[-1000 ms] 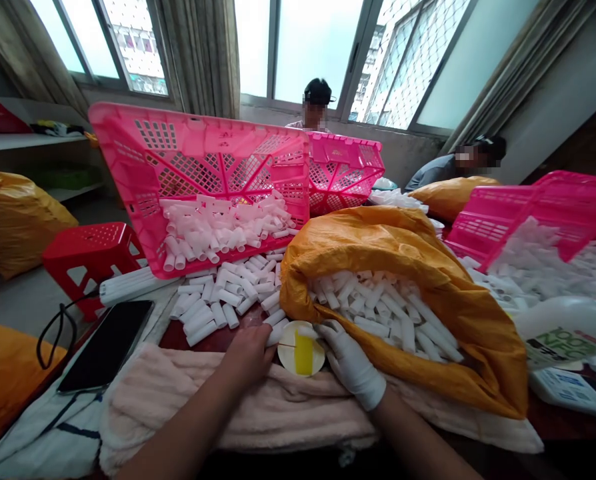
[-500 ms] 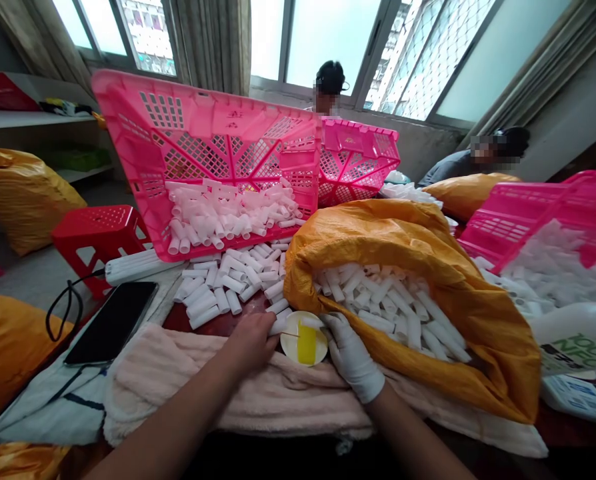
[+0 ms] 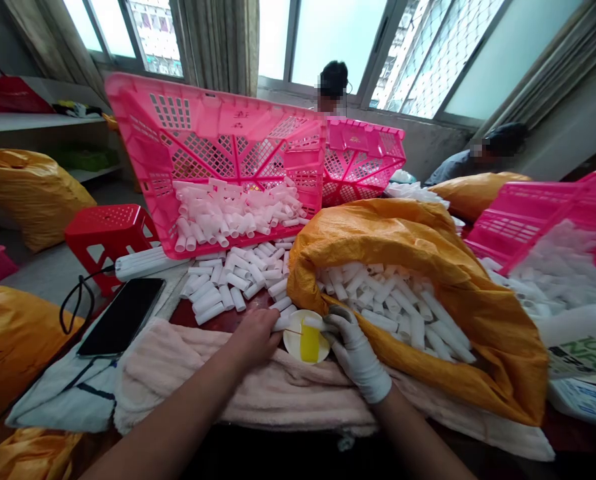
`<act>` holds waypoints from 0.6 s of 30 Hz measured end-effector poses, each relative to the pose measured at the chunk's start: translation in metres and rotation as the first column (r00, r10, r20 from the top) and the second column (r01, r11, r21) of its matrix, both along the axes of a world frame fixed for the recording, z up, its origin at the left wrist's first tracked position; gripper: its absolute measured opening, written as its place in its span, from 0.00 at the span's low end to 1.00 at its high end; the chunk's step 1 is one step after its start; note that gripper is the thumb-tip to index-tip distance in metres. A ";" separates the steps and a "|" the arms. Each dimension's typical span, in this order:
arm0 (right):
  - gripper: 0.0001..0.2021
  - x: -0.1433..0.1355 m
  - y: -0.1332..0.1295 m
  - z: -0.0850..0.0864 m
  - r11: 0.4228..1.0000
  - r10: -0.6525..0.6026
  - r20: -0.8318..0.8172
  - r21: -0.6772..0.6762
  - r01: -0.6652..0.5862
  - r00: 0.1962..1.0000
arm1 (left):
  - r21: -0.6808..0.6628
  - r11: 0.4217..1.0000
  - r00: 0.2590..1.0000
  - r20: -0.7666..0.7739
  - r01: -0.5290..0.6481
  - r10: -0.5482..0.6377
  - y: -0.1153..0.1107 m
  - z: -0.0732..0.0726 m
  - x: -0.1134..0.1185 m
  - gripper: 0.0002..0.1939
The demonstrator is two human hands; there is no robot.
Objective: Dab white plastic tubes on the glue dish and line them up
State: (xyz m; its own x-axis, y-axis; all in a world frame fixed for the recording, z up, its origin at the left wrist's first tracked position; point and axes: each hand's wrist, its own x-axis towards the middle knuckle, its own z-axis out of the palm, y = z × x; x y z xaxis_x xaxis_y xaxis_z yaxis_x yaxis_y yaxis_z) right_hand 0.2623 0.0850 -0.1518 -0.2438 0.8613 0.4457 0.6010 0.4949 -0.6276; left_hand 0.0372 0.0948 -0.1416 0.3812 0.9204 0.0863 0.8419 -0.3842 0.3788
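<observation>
My bare left hand (image 3: 255, 337) is closed round a short white plastic tube (image 3: 280, 324), its end poking out to the right. My right hand (image 3: 354, 357), in a white glove, pinches another white tube (image 3: 314, 323) that points left. Between the two hands lies a round cream disc (image 3: 292, 345) with a bright yellow piece (image 3: 309, 343) on it. A thin, pin-like line crosses the disc near the left tube; I cannot make out what it is. Loose white tubes (image 3: 238, 280) lie in a heap just beyond my left hand.
An orange sack (image 3: 378, 223) full of white tubes opens beside my right hand. Behind the heap, a tilted pink crate (image 3: 228, 127) holds more tubes. A pink towel (image 3: 178, 387) covers the near edge; a phone (image 3: 123, 317) lies left. Two people sit beyond.
The view has shifted slightly, so everything sits a little further right. The fingers of my right hand have moved a little around the tube; both hands stay by the disc.
</observation>
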 end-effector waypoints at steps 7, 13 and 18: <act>0.08 -0.002 0.001 -0.003 0.998 -0.034 0.010 0.056 0.033 0.999 | 0.021 1.000 1.000 0.006 0.023 -0.023 0.000 -0.001 0.001 0.04; 0.12 0.004 0.001 -0.002 0.999 -0.014 -0.001 -0.035 0.014 1.000 | 0.041 0.999 1.000 0.009 0.015 -0.016 0.000 -0.001 0.000 0.04; 0.07 0.005 0.001 0.005 0.990 0.058 0.051 0.122 -0.064 0.997 | 0.012 1.000 1.000 0.005 0.016 -0.016 0.002 0.000 0.000 0.05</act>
